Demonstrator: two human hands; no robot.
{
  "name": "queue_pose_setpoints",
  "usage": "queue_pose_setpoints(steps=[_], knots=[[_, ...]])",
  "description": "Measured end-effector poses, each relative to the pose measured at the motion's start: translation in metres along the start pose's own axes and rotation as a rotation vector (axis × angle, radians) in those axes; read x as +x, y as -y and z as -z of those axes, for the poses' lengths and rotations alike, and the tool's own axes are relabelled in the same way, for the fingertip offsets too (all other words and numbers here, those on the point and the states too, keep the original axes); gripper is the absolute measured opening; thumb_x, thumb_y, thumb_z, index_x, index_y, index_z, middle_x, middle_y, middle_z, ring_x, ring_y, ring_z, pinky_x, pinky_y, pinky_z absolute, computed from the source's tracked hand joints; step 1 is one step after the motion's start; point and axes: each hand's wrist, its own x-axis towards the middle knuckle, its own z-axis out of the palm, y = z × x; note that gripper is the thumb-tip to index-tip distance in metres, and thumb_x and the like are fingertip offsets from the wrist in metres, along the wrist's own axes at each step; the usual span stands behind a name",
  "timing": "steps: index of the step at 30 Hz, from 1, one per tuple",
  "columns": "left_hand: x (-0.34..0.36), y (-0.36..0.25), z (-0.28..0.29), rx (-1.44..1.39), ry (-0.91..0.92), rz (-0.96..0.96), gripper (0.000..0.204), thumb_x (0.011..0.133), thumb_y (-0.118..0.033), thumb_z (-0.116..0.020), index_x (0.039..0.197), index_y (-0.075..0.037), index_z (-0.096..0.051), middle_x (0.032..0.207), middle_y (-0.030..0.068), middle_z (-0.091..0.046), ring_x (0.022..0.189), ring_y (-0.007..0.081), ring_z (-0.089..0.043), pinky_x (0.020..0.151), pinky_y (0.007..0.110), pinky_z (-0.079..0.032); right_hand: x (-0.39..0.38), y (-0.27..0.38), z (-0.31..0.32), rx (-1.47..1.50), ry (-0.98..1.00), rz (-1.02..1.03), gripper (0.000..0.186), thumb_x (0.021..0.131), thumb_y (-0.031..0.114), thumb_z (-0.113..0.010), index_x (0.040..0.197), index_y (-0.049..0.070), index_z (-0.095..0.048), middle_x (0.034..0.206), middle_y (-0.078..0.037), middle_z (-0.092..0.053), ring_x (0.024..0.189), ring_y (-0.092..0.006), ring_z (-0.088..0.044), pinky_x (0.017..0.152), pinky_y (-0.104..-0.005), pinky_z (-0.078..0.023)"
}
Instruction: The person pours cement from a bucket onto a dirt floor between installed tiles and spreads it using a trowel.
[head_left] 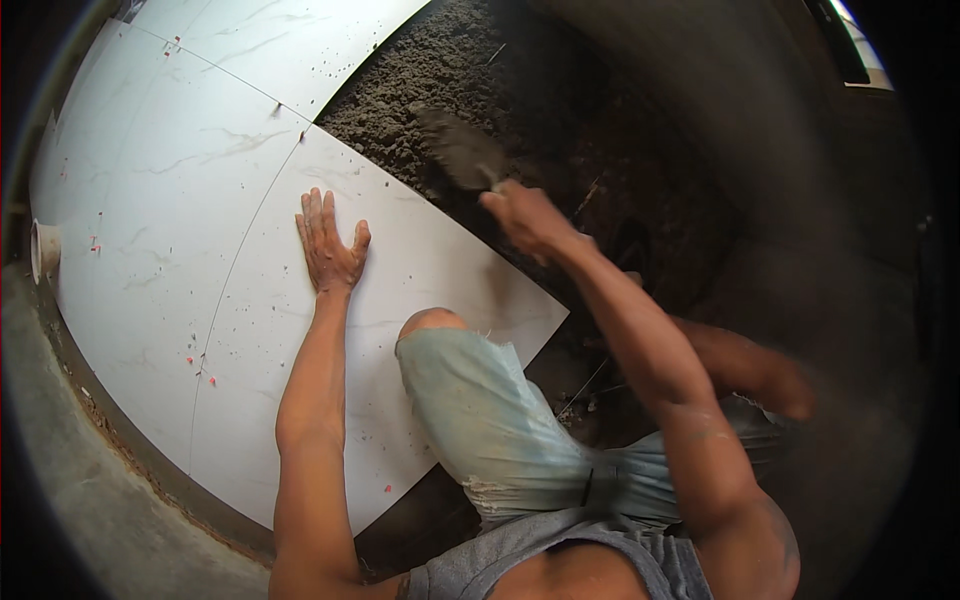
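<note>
My left hand (330, 250) rests with fingers spread on a large white marble-patterned tile (420, 250). My right hand (525, 220) grips a trowel (460, 145), its blade coated in mortar and slightly blurred, over the dark mortar bed (400, 70) just past the tile's edge. My knee (430, 330) in torn light-blue shorts is bent on the same tile.
More white tiles (140, 170) with small red spacers (95, 243) spread across the left, bordered by a concrete edge (60, 420). A pale cylindrical piece (45, 250) stands at the far left. Dark, rough ground and mortar lie to the right, with a bright opening (860, 40) at top right.
</note>
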Motion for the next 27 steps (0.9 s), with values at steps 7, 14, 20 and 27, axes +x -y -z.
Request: queue_pose_setpoints(steps=[7,14,20,27], knots=[[0.003,0.017,0.013,0.014,0.000,0.020,0.070,0.088,-0.043,-0.057,0.144,-0.004,-0.039,0.153,0.0186,-0.032,0.146,0.0345,-0.023,0.119,0.052,-0.018,0.007,-0.029,-0.039,0.296,-0.079,-0.261,0.048,0.100,0.037,-0.036,0.105,-0.006,-0.055,0.074,-0.023,-0.063,0.065,-0.0366,-0.066,0.059,-0.0484,-0.051],[0.005,0.032,0.009,0.011,0.014,0.020,0.071,0.087,-0.042,-0.058,0.143,-0.002,-0.039,0.153,0.0174,-0.033,0.145,0.0343,-0.024,0.119,0.053,-0.019,0.032,0.048,-0.034,0.183,0.204,-0.149,0.049,0.100,0.038,-0.038,0.109,-0.007,-0.055,0.086,-0.030,-0.065,0.078,-0.0446,-0.068,0.066,-0.0521,-0.052],[0.019,0.025,0.006,0.008,0.017,0.019,0.072,0.086,-0.040,-0.060,0.144,-0.004,-0.037,0.154,0.0175,-0.032,0.145,0.0342,-0.024,0.119,0.053,-0.018,0.041,-0.002,-0.035,0.029,0.017,-0.073,0.044,0.101,0.033,-0.038,0.115,-0.005,-0.055,0.100,-0.035,-0.064,0.101,-0.0495,-0.061,0.085,-0.0541,-0.048],[0.016,-0.009,-0.009,-0.060,0.018,0.025,0.073,0.087,-0.037,-0.059,0.147,-0.004,-0.034,0.154,0.0186,-0.032,0.146,0.0352,-0.023,0.119,0.053,-0.016,0.109,0.049,-0.021,0.032,-0.061,0.001,0.042,0.100,0.034,-0.043,0.115,-0.002,-0.059,0.100,-0.031,-0.066,0.100,-0.0449,-0.064,0.085,-0.0501,-0.053]])
